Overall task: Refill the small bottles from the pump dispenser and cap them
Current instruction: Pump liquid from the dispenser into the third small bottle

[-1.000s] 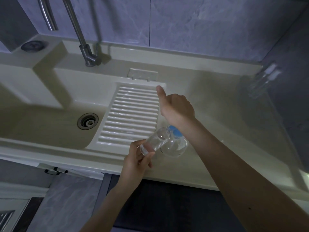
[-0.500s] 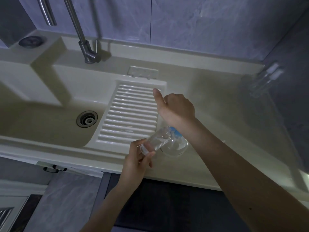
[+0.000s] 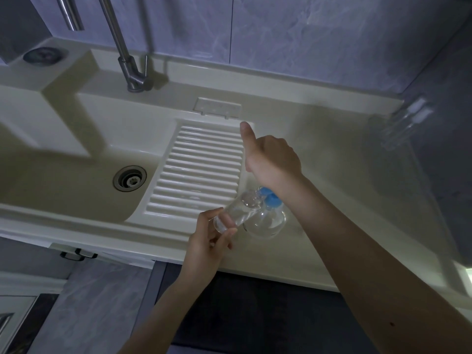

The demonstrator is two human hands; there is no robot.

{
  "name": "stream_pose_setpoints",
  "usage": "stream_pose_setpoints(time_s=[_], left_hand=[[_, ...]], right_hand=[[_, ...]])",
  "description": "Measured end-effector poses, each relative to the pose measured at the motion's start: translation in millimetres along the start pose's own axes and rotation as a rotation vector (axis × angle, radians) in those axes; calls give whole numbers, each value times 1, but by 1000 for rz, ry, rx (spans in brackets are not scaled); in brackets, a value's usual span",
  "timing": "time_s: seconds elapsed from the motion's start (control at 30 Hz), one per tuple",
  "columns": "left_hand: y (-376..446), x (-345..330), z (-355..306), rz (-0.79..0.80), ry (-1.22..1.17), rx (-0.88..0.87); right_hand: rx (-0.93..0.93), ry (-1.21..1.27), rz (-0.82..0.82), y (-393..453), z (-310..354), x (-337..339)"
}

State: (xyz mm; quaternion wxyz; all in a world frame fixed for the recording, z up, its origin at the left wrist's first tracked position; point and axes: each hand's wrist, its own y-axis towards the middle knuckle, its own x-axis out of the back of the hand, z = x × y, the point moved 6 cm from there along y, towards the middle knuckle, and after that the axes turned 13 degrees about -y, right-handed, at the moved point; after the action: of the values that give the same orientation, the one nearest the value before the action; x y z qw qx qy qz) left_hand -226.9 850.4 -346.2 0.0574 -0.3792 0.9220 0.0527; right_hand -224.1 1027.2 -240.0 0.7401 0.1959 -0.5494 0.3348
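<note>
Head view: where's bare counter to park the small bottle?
Bare cream counter between the right hand and the clear corner bottles. Crowded at the round clear blue-pump dispenser, where the left hand holds the small clear bottle.

A single wide-angle view from the person's head looks forward and steeply down over a cream moulded sink counter (image 3: 319, 139), facing the grey marbled wall tiles (image 3: 306, 34) behind it. It sits close above the ribbed cream draining board (image 3: 199, 169), the forearms entering from the lower edge; straight lines bow near the frame borders.
</note>
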Motion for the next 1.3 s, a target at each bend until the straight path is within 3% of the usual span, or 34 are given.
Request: stream_pose_setpoints(time_s=[0.6, 1.3], left_hand=[[0, 8, 5, -34, 103, 38], [4, 3, 14, -52, -78, 131]], right_hand=[[-31, -42, -16, -1, -6, -15], [-40, -73, -3, -1, -6, -15]])
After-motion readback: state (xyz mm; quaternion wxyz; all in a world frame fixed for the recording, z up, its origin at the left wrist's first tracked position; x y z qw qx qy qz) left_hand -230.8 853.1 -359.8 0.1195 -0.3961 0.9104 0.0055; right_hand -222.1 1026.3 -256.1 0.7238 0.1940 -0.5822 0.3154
